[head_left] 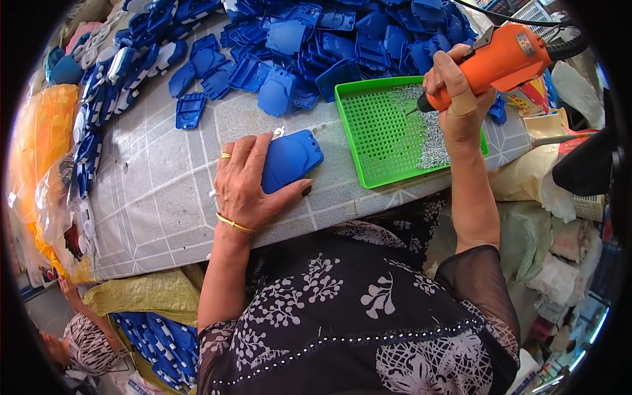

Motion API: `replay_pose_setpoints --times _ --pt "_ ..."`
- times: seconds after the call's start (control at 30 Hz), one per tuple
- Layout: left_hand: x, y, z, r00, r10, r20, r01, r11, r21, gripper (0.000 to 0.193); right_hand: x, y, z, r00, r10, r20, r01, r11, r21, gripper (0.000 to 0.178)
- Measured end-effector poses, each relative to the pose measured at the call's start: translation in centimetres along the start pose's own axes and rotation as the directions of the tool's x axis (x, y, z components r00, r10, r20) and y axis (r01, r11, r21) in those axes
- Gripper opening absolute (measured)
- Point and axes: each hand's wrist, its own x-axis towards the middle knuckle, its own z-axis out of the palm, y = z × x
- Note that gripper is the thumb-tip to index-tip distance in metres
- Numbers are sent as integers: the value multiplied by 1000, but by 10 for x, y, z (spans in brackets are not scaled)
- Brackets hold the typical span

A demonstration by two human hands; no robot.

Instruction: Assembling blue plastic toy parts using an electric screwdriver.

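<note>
My left hand [245,181] lies on the table with its thumb and fingers around the edges of a blue plastic cover [289,160], holding it against the surface. White bits of plastic stick out at the cover's far edge. In my right hand [454,92] is an orange electric screwdriver [503,59], its dark tip pointing down and left. That tip hangs over a green perforated tray [388,172]. Small silvery screws [434,139] are heaped in the tray's right part, while few lie in its left part.
A large pile of blue plastic covers [316,39] fills the table's far side. Blue-and-white assembled pieces [118,72] line the left edge, beside orange plastic bags [49,131]. Below left, a yellow sack [155,293] holds more pieces, near another person [92,336]. The screwdriver's black cable runs off right.
</note>
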Motion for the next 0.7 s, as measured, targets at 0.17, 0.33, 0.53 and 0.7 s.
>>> replay_pose_setpoints --times 0.17,0.33,0.53,0.7 --pt "2 3 -2 1000 3 -4 -3 1000 -12 80 0 0 -3 1000 -14 10 14 1000 1 14" --pt "2 0 0 1000 27 9 -27 999 19 79 0 1 -3 999 -19 26 19 1000 -3 13" --pt "2 1 -1 1000 15 14 -15 1000 14 77 9 -9 -6 999 -23 39 19 994 110 11" --pt "1 -2 1 1000 16 -1 -16 1000 -9 73 10 -27 15 993 57 105 -86 949 303 15"
